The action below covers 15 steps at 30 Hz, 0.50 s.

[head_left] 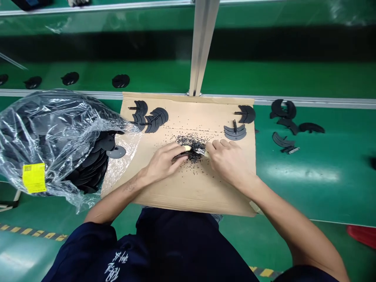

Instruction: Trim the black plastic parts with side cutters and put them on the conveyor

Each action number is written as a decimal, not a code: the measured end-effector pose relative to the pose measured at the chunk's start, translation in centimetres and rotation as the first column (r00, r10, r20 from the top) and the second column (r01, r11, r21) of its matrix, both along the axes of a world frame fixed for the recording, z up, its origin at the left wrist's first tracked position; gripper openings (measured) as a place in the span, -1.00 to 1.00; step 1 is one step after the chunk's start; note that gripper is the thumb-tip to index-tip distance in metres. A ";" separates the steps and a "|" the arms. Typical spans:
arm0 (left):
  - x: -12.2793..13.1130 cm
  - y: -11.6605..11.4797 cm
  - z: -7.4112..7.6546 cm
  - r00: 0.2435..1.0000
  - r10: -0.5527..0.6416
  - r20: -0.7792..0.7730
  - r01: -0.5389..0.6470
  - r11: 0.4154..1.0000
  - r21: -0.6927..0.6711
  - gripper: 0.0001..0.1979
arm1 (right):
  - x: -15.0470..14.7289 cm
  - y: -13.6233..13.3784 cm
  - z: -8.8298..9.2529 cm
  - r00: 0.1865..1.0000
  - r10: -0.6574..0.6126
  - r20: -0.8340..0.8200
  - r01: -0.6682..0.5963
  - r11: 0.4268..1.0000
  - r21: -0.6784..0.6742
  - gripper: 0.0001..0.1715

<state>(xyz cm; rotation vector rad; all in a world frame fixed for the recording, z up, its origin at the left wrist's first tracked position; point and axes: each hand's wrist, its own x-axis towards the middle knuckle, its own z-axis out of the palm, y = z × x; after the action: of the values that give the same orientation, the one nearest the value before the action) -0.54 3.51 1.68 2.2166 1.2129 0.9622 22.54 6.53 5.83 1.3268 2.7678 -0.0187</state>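
Observation:
My left hand (163,160), with a pale yellow cover on one fingertip, is closed around a dark plastic part (180,156), mostly hidden by the fingers. A pair of small nippers (201,151) is gripped in my right hand (227,159); their metal jaws point left and reach the part at the left fingertips. Beneath both hands, a heap of tiny black plastic clippings (192,140) spreads over a cardboard sheet (182,192). Curved black parts (157,119) lie at the sheet's upper left, and more curved pieces (235,132) sit at its upper right.
To the left, a clear plastic bag (58,117) with a yellow label spills black discs (91,164). Loose black pieces (283,109) rest on the green table (308,188) at right. A metal post (201,47) rises behind the cardboard. Black parts (120,81) line the green surface beyond.

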 end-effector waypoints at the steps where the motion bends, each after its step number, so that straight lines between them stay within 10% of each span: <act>1: 0.0 0.1 -0.1 0.999 0.027 0.016 -0.027 1.000 0.005 -0.76 | 0.2 0.0 0.0 1.000 -0.020 -0.012 0.020 1.000 -0.009 -0.71; 8: 0.5 0.7 -0.6 0.929 0.148 0.339 -0.085 0.977 -0.196 -0.76 | -0.1 -0.4 -1.6 0.781 -0.228 -0.581 0.000 0.931 -0.365 -0.85; 12: 0.1 0.1 -0.2 0.953 0.050 0.300 -0.029 0.997 -0.073 -0.83 | -1.0 -1.3 -1.9 0.817 0.048 -0.575 -0.050 0.999 0.013 -0.78; 15: -0.6 -0.4 0.2 1.000 0.001 0.026 -0.004 0.994 0.113 -0.83 | -1.6 -2.3 -1.1 0.891 0.279 -0.358 -0.170 0.937 0.305 -0.71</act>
<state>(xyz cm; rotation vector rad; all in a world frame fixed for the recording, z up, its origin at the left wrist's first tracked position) -1.18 3.07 1.89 2.2819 1.1771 1.0824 20.90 4.24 4.74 1.1425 3.3633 0.1151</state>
